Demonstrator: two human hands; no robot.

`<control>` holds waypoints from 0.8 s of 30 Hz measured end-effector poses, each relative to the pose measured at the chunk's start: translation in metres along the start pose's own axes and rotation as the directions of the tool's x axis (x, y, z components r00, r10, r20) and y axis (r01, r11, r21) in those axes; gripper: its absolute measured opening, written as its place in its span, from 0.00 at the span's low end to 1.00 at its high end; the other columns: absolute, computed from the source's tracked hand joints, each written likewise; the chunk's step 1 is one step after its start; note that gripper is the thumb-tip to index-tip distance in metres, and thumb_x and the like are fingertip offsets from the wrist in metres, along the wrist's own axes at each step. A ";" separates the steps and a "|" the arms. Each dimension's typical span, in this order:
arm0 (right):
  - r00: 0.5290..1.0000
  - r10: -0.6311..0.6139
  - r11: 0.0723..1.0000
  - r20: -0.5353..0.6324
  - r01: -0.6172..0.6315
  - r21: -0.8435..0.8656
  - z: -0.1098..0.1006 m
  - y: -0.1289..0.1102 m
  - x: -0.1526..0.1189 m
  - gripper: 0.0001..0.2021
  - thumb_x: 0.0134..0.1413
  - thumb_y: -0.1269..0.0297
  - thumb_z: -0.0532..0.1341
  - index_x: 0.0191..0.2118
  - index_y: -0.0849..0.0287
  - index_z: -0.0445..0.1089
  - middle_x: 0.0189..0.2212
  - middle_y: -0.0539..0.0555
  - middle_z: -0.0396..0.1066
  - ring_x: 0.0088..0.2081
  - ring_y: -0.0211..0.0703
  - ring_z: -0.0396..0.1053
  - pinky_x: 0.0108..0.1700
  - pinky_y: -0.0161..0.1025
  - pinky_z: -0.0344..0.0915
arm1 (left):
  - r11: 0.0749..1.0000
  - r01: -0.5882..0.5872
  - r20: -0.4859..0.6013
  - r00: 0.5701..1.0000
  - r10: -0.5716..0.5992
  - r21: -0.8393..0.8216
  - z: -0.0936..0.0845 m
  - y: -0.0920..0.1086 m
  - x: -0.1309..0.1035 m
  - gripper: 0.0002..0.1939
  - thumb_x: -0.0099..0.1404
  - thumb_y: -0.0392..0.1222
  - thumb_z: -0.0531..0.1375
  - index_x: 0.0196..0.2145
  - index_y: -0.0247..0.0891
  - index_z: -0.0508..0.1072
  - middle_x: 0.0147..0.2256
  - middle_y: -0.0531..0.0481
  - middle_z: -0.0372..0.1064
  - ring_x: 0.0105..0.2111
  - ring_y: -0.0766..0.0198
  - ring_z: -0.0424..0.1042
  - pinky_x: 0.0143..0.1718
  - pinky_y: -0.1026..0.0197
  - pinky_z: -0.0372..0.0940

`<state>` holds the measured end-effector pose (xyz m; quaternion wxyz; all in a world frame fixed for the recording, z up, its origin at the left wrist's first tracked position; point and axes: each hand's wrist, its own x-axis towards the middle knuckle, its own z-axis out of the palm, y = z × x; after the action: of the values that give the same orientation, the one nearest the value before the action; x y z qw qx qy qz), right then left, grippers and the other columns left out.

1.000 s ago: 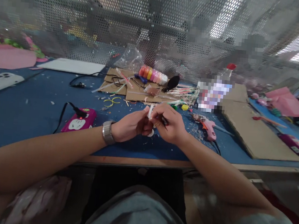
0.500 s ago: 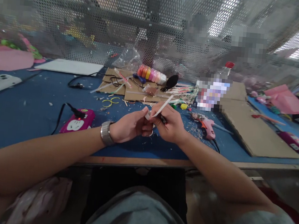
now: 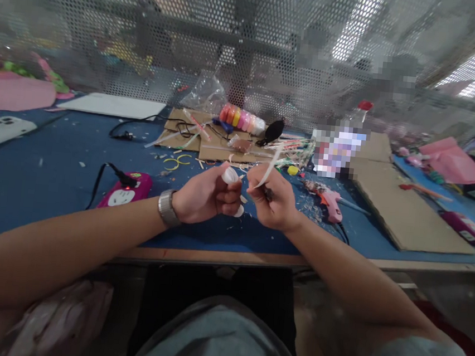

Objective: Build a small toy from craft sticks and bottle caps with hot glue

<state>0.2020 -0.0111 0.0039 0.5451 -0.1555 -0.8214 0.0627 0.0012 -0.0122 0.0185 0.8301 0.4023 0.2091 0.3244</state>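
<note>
A magenta socket box (image 3: pixel 126 192) lies on the counter (image 3: pixel 55 152) at nine o'clock from the left hand (image 3: pixel 205 195). That hand, fingers curled, pinches a white rounded piece (image 3: pixel 230 175). Just apart, at its three o'clock, the right hand (image 3: pixel 278 202), nearly fisted, pinches a white strip (image 3: pixel 270 168) slanting toward one o'clock. Farther toward three o'clock lies a pink glue gun (image 3: pixel 334 207).

Perforated screen (image 3: pixel 184 30) behind blue table (image 3: pixel 59 175)
</note>
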 end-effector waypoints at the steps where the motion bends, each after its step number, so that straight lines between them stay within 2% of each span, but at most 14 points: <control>1: 0.999 0.030 0.999 -0.016 -0.030 -0.010 -0.001 0.001 0.001 0.06 0.78 0.63 0.60 0.43 0.51 0.68 0.36 0.53 0.74 0.37 0.46 0.72 0.41 0.45 0.68 | 1.000 -0.017 -0.026 1.000 0.017 -0.003 0.001 0.002 0.000 0.31 0.81 0.57 0.51 0.25 0.36 0.71 0.21 0.56 0.46 0.21 0.66 0.52 0.24 0.64 0.61; 5: 0.973 0.230 0.969 0.017 -0.227 -0.098 -0.005 0.014 0.003 0.08 0.71 0.62 0.66 0.37 0.53 0.70 0.34 0.52 0.74 0.33 0.43 0.68 0.38 0.44 0.65 | 0.991 -0.136 -0.144 0.980 0.135 0.005 0.004 0.006 0.000 0.22 0.76 0.49 0.54 0.29 0.34 0.75 0.24 0.51 0.55 0.22 0.64 0.58 0.24 0.62 0.64; 8: 0.878 0.478 0.871 0.015 -0.471 -0.142 -0.008 0.024 0.001 0.08 0.63 0.61 0.69 0.34 0.54 0.73 0.26 0.47 0.68 0.25 0.39 0.60 0.31 0.41 0.59 | 0.977 -0.213 -0.229 0.950 0.215 0.033 0.002 0.005 0.001 0.12 0.70 0.44 0.59 0.34 0.34 0.77 0.26 0.50 0.59 0.23 0.64 0.61 0.25 0.63 0.65; 10: 0.825 0.565 0.816 -0.001 -0.559 -0.147 -0.010 0.028 0.000 0.07 0.61 0.61 0.69 0.34 0.55 0.74 0.24 0.45 0.66 0.24 0.38 0.57 0.30 0.41 0.56 | 0.962 -0.267 -0.276 0.922 0.272 0.055 -0.002 0.005 0.003 0.09 0.69 0.43 0.61 0.36 0.35 0.77 0.27 0.51 0.61 0.23 0.65 0.63 0.25 0.64 0.64; 13: 0.816 0.578 0.807 -0.004 -0.572 -0.150 -0.011 0.030 0.000 0.05 0.58 0.63 0.69 0.36 0.55 0.74 0.26 0.46 0.70 0.25 0.37 0.58 0.31 0.41 0.57 | 0.931 -0.347 -0.335 0.869 0.365 0.115 -0.008 0.003 0.006 0.05 0.68 0.42 0.64 0.38 0.38 0.74 0.30 0.53 0.65 0.25 0.67 0.65 0.26 0.66 0.65; 16: 0.822 0.569 0.813 0.006 -0.561 -0.159 -0.012 0.030 0.001 0.04 0.57 0.64 0.68 0.37 0.55 0.74 0.27 0.47 0.72 0.25 0.38 0.58 0.31 0.41 0.57 | 0.910 -0.371 -0.359 0.836 0.415 0.186 -0.010 0.000 0.008 0.08 0.66 0.40 0.67 0.39 0.40 0.71 0.32 0.54 0.67 0.25 0.68 0.67 0.27 0.66 0.64; 21: 0.820 0.569 0.813 0.056 -0.552 -0.187 -0.013 0.031 0.002 0.04 0.60 0.64 0.68 0.39 0.56 0.75 0.28 0.47 0.72 0.25 0.38 0.57 0.31 0.41 0.56 | 0.888 -0.356 -0.373 0.813 0.448 0.290 -0.010 -0.003 0.008 0.12 0.63 0.36 0.70 0.43 0.41 0.72 0.35 0.53 0.71 0.28 0.68 0.70 0.28 0.66 0.64; 24: 0.824 0.547 0.832 0.146 -0.517 -0.201 -0.014 0.030 0.003 0.06 0.63 0.60 0.69 0.40 0.56 0.75 0.29 0.48 0.72 0.26 0.38 0.58 0.32 0.41 0.56 | 0.876 -0.352 -0.367 0.807 0.463 0.331 -0.009 -0.004 0.008 0.14 0.63 0.36 0.70 0.44 0.41 0.73 0.36 0.53 0.71 0.29 0.68 0.69 0.28 0.66 0.65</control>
<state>0.2198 0.0176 0.0040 0.4083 -0.4131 -0.7973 0.1645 0.0028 -0.0040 0.0097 0.6154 0.4551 0.3357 0.5490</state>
